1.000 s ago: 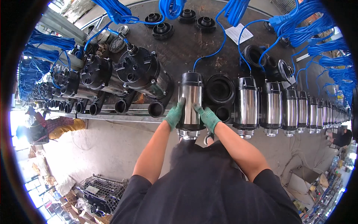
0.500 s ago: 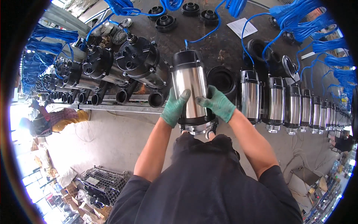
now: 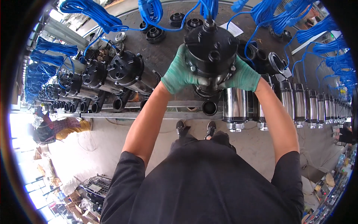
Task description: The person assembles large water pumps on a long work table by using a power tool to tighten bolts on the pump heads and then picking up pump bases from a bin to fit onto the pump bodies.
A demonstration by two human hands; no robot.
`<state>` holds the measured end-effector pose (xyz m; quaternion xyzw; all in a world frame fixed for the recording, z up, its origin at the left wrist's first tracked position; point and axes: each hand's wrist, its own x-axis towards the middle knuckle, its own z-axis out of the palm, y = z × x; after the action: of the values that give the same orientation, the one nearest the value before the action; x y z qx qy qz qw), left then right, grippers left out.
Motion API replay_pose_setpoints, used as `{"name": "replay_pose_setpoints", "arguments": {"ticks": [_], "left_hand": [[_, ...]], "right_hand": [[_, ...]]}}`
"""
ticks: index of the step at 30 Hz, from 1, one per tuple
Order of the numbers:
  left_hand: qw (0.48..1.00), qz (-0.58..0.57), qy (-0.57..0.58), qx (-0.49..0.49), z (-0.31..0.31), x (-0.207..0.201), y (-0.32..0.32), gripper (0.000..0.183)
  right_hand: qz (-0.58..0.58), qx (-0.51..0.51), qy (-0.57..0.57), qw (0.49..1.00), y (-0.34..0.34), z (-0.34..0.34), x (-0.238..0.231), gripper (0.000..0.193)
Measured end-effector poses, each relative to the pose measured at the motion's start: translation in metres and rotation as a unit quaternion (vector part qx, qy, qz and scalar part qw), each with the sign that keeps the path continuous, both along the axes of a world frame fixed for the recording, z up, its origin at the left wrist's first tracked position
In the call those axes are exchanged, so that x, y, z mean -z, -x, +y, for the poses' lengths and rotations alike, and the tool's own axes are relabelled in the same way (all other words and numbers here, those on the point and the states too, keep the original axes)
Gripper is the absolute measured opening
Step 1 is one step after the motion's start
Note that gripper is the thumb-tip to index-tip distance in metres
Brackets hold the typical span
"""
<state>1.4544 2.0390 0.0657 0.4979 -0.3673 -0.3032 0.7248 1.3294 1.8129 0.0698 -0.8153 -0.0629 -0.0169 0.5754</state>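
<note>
Both my hands, in green gloves, are wrapped round a submersible pump (image 3: 212,48) with a black top and a blue cable. It stands upright, its cap facing up toward me, over a black base with a round outlet (image 3: 209,107) at the bench's near edge. My left hand (image 3: 182,72) grips its left side and my right hand (image 3: 241,74) its right side. The fingers are partly hidden behind the pump, and whether it rests on the base I cannot tell. Close to my right hand stands a steel motor body (image 3: 235,104).
Several pumps with black caps (image 3: 126,69) line the bench to the left. More steel motor bodies (image 3: 287,99) run off to the right. Black round parts (image 3: 154,34) and a white paper (image 3: 232,28) lie farther back. Coiled blue cables (image 3: 149,11) hang above; a person (image 3: 61,127) is at far left.
The pump has gone from tilted toward me to upright, and moved away over the bench. Both hands went with it, still gripping. A black base outlet now shows below.
</note>
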Motion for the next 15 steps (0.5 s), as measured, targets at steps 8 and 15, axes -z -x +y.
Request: {"name": "replay_pose_setpoints", "arguments": {"ticks": [8, 15], "left_hand": [[0.999, 0.035, -0.04, 0.01, -0.016, 0.041, 0.004, 0.135], [0.998, 0.033, -0.048, 0.005, -0.016, 0.053, -0.001, 0.133]], "right_hand": [[0.154, -0.025, -0.255, 0.954, 0.013, -0.008, 0.037, 0.111], [0.176, 0.014, -0.161, 0.971, 0.002, -0.01, 0.046, 0.126]]}}
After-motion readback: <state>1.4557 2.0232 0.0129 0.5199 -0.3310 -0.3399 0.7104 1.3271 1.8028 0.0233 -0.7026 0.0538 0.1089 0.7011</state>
